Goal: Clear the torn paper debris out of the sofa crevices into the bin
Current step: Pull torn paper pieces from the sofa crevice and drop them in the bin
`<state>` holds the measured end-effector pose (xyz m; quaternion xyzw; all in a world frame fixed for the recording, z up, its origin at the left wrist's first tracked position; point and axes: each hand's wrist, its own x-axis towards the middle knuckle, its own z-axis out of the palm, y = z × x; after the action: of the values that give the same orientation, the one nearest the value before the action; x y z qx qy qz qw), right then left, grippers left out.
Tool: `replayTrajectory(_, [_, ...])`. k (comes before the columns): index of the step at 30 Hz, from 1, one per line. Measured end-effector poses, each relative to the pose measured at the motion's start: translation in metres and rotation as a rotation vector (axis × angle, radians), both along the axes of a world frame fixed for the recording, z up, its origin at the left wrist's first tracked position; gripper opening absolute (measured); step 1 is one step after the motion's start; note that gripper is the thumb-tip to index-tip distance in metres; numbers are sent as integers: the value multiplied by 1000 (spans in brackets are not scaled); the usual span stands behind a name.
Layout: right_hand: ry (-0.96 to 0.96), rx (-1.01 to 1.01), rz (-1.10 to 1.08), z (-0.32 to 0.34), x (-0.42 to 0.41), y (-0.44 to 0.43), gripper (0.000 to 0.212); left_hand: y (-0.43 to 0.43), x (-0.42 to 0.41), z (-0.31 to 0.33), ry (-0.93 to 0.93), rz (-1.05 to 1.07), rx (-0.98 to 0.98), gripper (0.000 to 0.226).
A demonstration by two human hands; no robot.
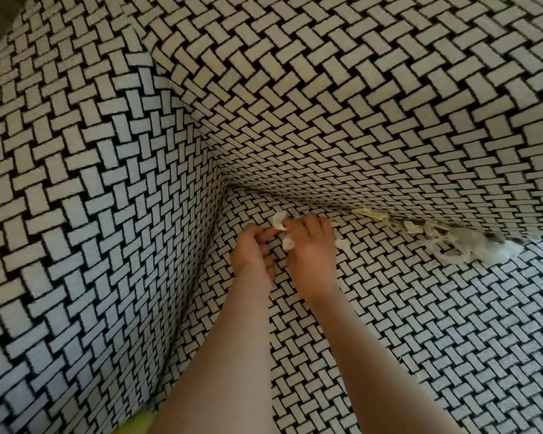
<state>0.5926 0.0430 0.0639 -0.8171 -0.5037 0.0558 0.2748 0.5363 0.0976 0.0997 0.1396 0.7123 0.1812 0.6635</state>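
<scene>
Both bare forearms come up from the bottom edge of the frame, side by side, and meet near the middle, low over the seat cushion (420,324) of a sofa (326,104) covered in black fabric with a white basket-weave block pattern.

My left hand (253,255) has its fingers curled, thumb and forefinger pinched on a small bunch of white torn paper scraps (280,225). My right hand (311,255) is curled as well, its fingertips clamped on the same bunch from the other side, so the two hands meet at the paper. One loose white scrap (342,244) lies on the seat just beside my right hand, toward the right of the frame.

Further right, a ragged line of white and cream paper debris (445,234) is wedged along the crevice (311,206) where the seat meets the backrest (389,136) — some pieces poke out onto the cushion, and the far end is blurred.

At the left of the frame the armrest (91,214) stands against the seat, its corner just above my hands. A sliver of something yellow (141,421) shows at the bottom edge; I cannot tell what it is.
</scene>
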Motion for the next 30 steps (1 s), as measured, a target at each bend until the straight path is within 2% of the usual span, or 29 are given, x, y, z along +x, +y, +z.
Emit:
replayTrajectory(1, [20,18,-22,3,4,1,33,0,0,-1,-4,12,3,26])
replayTrajectory(3, [4,-8,-61,9,16,10,7,1,0,-3,-8,33,7,27])
replayTrajectory(8, [-269,-370,-18,19,37,25,44,3,0,-4,-20,55,-26,29])
replayTrajectory(13, [-377,-285,331,10,35,10,85,3,-1,-7,-13,81,-38,27])
replayTrajectory(15, [-305,-346,555,19,39,27,92,3,0,-7,-25,114,-29,22])
replayTrajectory(17, [-117,-485,701,21,43,51,89,2,1,-7,-30,134,-34,24])
replayTrajectory(21, [341,-663,568,14,41,86,90,4,-2,-9,-55,185,-55,29])
replayTrajectory(24, [508,-692,468,11,40,95,97,5,-3,-10,-77,217,-73,30])
replayTrajectory(27, [543,-755,421,15,38,100,103,5,-3,-8,-80,237,-73,28])
replayTrajectory(30, [282,-880,477,20,34,105,98,5,-5,-8,-80,246,-65,32])
